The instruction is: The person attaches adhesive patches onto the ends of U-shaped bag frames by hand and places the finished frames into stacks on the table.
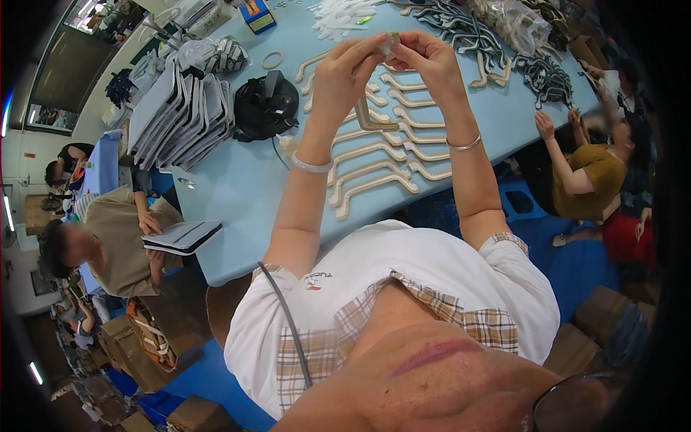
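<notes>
Handle [374, 115] pinched between both hands' fingers [374, 49]

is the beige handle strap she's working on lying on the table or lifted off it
Lifted. The beige curved plastic handle strap hangs from the left hand and right hand, raised above the light blue table, pinching its top end.

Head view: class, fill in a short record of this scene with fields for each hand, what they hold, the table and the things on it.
left hand: raised, pinching the small piece
right hand: raised, pinching the same piece
small piece: pale, held between both hands
table: light blue top
beige handles: laid in rows under the hands
black bag: left of the handles
</notes>
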### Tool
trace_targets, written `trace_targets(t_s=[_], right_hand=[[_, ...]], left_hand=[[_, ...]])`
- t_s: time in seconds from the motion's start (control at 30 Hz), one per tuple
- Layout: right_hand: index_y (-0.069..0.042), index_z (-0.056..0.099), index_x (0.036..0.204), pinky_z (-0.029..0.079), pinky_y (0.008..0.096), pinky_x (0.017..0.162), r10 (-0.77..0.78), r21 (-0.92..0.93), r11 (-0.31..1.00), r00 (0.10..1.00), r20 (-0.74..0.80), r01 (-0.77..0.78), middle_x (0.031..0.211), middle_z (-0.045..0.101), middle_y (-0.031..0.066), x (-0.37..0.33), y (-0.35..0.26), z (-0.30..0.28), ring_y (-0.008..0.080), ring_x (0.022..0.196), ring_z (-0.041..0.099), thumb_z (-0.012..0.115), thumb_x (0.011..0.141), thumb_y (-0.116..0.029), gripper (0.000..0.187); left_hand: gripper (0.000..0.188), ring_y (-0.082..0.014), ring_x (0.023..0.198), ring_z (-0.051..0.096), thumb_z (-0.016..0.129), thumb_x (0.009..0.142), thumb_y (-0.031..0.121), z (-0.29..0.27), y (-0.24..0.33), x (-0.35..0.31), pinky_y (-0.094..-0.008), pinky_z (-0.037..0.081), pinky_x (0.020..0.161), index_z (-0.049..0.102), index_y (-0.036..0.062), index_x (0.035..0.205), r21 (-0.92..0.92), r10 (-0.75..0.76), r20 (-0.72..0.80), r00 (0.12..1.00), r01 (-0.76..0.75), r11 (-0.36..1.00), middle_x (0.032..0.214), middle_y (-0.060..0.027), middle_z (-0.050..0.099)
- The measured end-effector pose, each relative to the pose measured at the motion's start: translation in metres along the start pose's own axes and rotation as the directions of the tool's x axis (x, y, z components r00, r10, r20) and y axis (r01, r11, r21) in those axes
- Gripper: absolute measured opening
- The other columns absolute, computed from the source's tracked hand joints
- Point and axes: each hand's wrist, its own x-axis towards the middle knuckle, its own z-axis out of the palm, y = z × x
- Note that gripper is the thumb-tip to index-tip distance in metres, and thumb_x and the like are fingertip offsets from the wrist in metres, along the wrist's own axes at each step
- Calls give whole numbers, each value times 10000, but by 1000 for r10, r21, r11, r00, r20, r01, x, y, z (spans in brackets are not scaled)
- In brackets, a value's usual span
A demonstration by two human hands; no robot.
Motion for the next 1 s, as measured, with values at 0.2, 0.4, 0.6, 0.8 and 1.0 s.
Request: trace_targets(t_s=[0.2, 0.4, 0.6, 0.8, 1.0], right_hand=[[23, 630, 1053, 556, 233, 712, 0, 32, 999, 999, 38, -2, 897, 681, 84, 1, 3, -3, 125, 789, 671, 620, 904, -154, 231], [30, 627, 1017, 552, 224, 692, 14, 174, 984, 998, 63, -25, 883, 674, 83, 0, 3, -5, 125, 754, 663, 643, 889, -141, 214], [35, 618, 982, 553, 221, 681, 43, 67, 997, 999, 29, -45, 861, 673, 81, 0, 8, -5, 121, 746, 665, 596, 917, -127, 176], [28, 615, 971, 546, 217, 644, -136, -186, 976, 982, -129, 111, 810, 676, 68, -4, 11, 6, 110, 703, 665, 581, 918, -106, 149], [6, 615, 884, 467, 192, 593, -123, -134, 985, 989, -83, 111, 753, 614, 1, -6, 5, 9, 49, 660, 561, 617, 902, -143, 150]], left_hand=[[236, -214, 777, 668, 682, 798, 52, 0, -3, 0, -290, 548, 642, 702, 109, 1026, 19, 65, 1, 998, -65, 998, 952, -74, 687], [211, -211, 770, 665, 689, 793, 50, 1, -7, -1, -285, 546, 639, 708, 110, 994, 47, 78, 36, 996, -80, 996, 951, -65, 688], [202, -210, 748, 664, 704, 788, 62, 2, -11, -1, -279, 534, 626, 697, 100, 987, 43, 92, 56, 994, -94, 995, 936, -64, 686], [152, -132, 709, 636, 681, 849, 121, 16, -5, -3, -243, 495, 619, 631, 18, 949, -284, -305, 32, 952, 301, 911, 820, -80, 663], [165, -91, 679, 583, 651, 875, 123, 16, -12, -2, -231, 475, 606, 607, -25, 934, -325, -325, 79, 942, 333, 885, 784, -51, 628]])
